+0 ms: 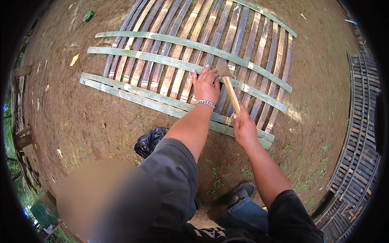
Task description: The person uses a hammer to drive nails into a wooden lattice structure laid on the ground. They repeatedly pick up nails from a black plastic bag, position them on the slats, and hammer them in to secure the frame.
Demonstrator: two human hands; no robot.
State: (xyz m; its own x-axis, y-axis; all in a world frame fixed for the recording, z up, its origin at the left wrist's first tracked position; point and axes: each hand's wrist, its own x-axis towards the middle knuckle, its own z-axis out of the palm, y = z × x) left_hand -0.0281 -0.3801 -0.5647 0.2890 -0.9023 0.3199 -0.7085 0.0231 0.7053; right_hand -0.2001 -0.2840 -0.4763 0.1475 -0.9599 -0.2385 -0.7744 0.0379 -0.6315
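Note:
A panel of bamboo slats [177, 84] lies on the ground in front of me, with long green bamboo strips [170, 62] laid crosswise over it. My left hand [206, 84], a chain bracelet at its wrist, rests with bent fingers on the second strip from the far side. Its thumb and fingertips come together at the strip; anything pinched there is too small or hidden to see. In my right hand [244, 128] is the wooden handle of a hatchet [231, 94]. The hatchet's broad metal head is at the strip, just beside my left fingers.
A crumpled black plastic bag [149, 141] sits on the soil near my left forearm. Beyond the panel's far left corner lies a green tape measure [88, 16]. Another slatted bamboo structure [358, 133] stands at the right. My shoe [243, 190] is close to the panel's near edge.

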